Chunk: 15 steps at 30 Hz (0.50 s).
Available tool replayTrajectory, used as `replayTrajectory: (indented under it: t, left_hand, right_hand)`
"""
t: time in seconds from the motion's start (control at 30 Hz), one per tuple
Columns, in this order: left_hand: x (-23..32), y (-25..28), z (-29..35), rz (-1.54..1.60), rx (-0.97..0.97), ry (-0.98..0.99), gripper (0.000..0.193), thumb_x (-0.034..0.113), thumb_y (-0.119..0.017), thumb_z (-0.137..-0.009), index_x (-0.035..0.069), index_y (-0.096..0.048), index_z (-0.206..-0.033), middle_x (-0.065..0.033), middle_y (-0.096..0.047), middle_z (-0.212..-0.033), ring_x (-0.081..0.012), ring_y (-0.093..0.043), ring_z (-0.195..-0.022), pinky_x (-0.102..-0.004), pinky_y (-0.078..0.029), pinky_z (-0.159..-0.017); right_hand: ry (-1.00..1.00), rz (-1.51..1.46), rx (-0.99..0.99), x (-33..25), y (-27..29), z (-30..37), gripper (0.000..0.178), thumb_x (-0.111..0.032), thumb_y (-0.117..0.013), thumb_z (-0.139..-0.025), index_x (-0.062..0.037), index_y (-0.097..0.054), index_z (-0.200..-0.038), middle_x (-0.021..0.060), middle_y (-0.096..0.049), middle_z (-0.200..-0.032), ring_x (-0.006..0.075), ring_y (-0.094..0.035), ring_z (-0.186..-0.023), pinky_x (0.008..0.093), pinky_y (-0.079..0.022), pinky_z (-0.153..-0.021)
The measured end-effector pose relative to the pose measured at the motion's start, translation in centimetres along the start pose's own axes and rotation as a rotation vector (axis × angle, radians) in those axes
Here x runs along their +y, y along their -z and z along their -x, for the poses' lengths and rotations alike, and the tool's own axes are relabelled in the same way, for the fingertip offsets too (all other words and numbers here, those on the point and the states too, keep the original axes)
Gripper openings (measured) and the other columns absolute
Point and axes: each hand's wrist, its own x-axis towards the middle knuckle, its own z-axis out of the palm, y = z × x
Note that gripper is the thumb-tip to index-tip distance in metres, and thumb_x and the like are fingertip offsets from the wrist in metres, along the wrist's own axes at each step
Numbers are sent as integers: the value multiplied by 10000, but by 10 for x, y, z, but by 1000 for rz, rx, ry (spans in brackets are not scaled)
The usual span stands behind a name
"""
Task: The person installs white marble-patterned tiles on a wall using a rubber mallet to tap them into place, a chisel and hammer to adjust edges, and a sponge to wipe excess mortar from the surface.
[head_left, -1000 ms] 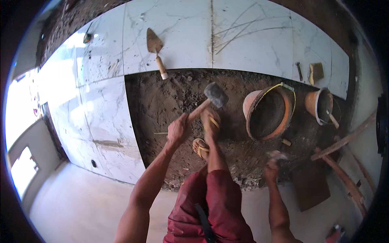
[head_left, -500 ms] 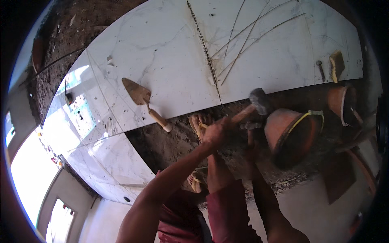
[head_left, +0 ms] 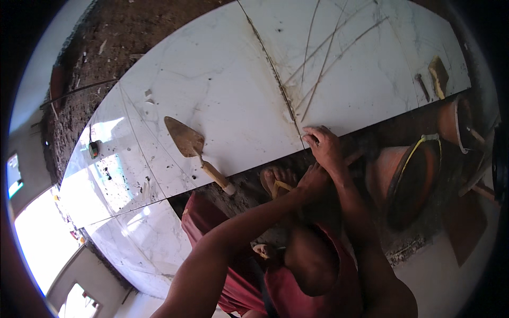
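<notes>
My left hand is closed low over the dark soil, beside my sandalled foot. A hammer's wooden handle shows beyond my right wrist, in line with that hand; its dark head lies in shadow. My right forearm hides part of the handle. My right hand rests at the near edge of the white marbled tiles, by the joint, with its fingers bent and apart. It holds nothing that I can see. A pointed trowel lies on the tiles to the left, its wooden handle overhanging the edge.
An orange bucket lies tilted at right, with a smaller orange bucket beyond it. Thin sticks, a bolt-like metal piece and a yellowish block lie on the far tiles. A small dark-green tool sits at left.
My left hand has come down with the hammer, which was raised over the soil. My right hand has moved up from beside a second metal-headed tool to the tile edge. The view has shifted.
</notes>
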Motion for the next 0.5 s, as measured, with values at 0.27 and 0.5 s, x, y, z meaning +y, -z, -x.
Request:
replayTrajectory:
  t: [0.27, 0.5]
  left_hand:
    - [-40, 99, 74, 47, 137, -32, 246, 93, -549, -832, 60, -593, -1071, -148, -595, -1094, -329, -576, -1019, -423, -470, -888]
    - [-80, 171, 84, 75, 652, 226, 241, -12, -566, -777, 31, -623, -1008, -153, -628, -1019, -342, -589, -983, -398, -478, -864]
  right_hand:
    - [91, -38, 76, -10, -5, 0, 126, -185, -597, -876, -71, -630, -918, 110, -631, -924, 322, -607, -867, 400, -491, -736]
    - [173, 57, 462, -12, 21, -73, 165, -76, -571, -862, -54, -582, -1026, 127, -628, -961, 342, -592, -932, 408, -475, -787]
